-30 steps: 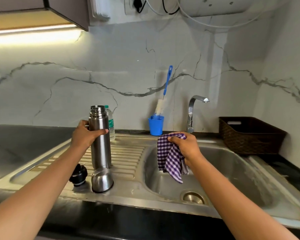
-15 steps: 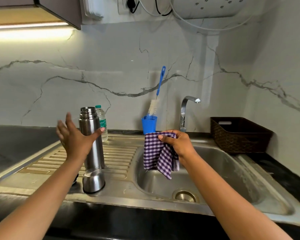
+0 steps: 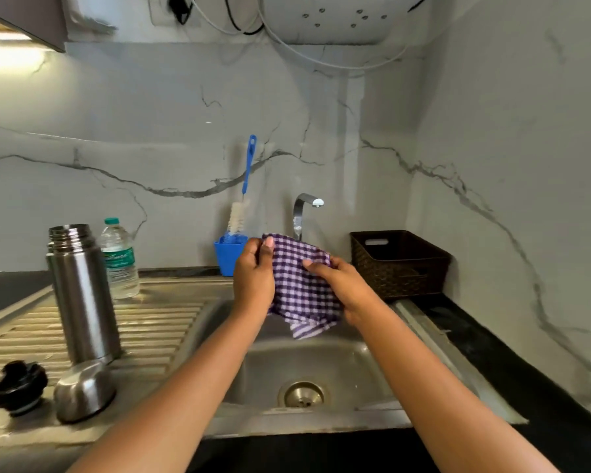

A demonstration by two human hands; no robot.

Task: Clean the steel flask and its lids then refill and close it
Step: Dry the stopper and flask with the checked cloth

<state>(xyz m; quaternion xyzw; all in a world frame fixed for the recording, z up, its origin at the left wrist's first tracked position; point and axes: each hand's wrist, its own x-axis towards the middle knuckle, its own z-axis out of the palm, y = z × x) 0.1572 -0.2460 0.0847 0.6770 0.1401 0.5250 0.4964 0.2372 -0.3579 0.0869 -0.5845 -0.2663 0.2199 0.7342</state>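
My left hand [image 3: 253,278] is off the flask [image 3: 82,291], joining the right hand [image 3: 345,288] mid-frame. Both hands' fingers pinch the cloth [image 3: 301,285]; wiping's next, I guess.

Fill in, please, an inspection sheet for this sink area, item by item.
Surface: stainless steel sink with ribbed drainboard, set in a black counter.
Job's things: tall steel flask, open, stands upright on the drainboard; domed steel cup lid and black round stopper lid lie before it; purple-white checked cloth is over the basin.
Clutter: clear plastic water bottle behind the flask; blue-handled bottle brush in a blue plastic cup; brown woven basket right of the curved steel tap.
Hands: left hand and right hand both grip the cloth.
Cables: white and black cables hang above the sink.
Surroundings: grey-veined marble wall; white appliance overhead.
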